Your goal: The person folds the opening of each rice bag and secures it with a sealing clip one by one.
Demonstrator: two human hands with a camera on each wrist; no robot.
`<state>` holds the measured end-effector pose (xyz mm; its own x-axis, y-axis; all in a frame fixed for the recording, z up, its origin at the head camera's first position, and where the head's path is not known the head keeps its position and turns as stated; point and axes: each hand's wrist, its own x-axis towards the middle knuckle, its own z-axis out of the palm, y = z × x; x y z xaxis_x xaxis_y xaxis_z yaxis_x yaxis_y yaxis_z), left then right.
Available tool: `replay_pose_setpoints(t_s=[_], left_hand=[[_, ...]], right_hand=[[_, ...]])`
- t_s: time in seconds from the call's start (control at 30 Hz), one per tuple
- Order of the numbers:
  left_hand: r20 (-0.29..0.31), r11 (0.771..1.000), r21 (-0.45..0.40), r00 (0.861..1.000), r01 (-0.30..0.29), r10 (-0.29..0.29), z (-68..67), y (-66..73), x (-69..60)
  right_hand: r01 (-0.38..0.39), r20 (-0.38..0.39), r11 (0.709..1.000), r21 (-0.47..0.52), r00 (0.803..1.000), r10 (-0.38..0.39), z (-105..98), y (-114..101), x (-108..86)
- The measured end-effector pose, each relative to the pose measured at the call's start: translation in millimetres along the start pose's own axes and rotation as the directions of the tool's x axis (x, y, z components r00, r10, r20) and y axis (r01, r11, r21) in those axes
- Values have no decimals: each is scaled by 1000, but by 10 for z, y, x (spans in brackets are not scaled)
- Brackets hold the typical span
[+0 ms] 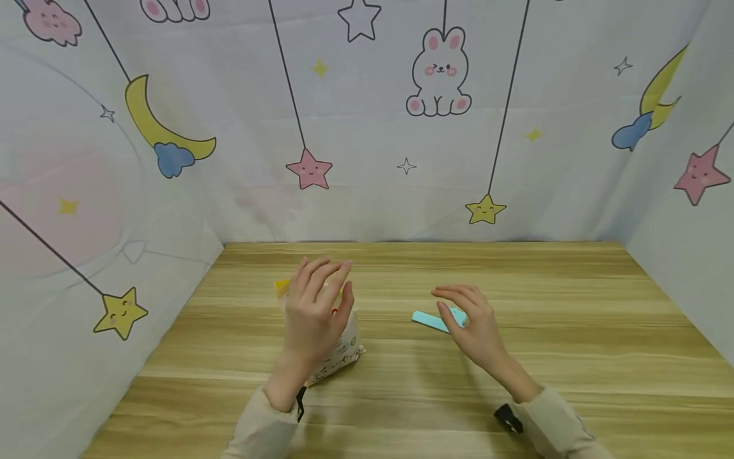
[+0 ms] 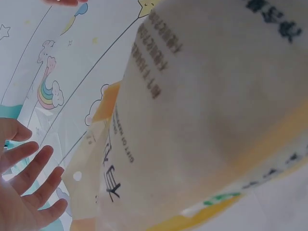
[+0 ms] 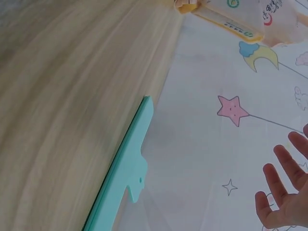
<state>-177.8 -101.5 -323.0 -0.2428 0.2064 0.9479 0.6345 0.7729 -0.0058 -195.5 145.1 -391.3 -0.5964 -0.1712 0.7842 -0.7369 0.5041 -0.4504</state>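
Head view — bag [image 1: 346, 346], clip [image 1: 431, 320] (apart)

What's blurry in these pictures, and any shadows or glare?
Head view: fairly sharp, with soft shadows on the table; left wrist view: the bag looks soft at close range, and a bright spot glares by the left hand; right wrist view: the table's grain blurs toward the upper left, the teal strip is crisper.

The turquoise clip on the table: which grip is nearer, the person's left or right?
Right. The right grip is close to the turquoise clip, not touching it; the left grip is farther off to the person's left, by the bag.
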Motion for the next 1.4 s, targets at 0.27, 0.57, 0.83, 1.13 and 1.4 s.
replay_pose_setpoints(t_s=[0.27,0.57,0.83,1.13,1.4], left_hand=[[26,998,26,998,65,-65,-35,-72,-3],[44,990,68,991,123,-127,-82,-112,14],[46,985,69,985,161,-165,-107,-161,-6],[67,978,76,978,193,-198,-126,-167,-24],[80,971,90,971,220,-227,-139,-179,-31]], right_hand=[[-28,26,999,22,999,27,70,-38,34],[29,-5,999,39,1000,-29,168,-42,79],[53,9,996,75,998,-54,245,-105,168],[48,19,992,114,999,-51,357,-182,234],[-2,69,988,152,998,-8,443,-225,261]])
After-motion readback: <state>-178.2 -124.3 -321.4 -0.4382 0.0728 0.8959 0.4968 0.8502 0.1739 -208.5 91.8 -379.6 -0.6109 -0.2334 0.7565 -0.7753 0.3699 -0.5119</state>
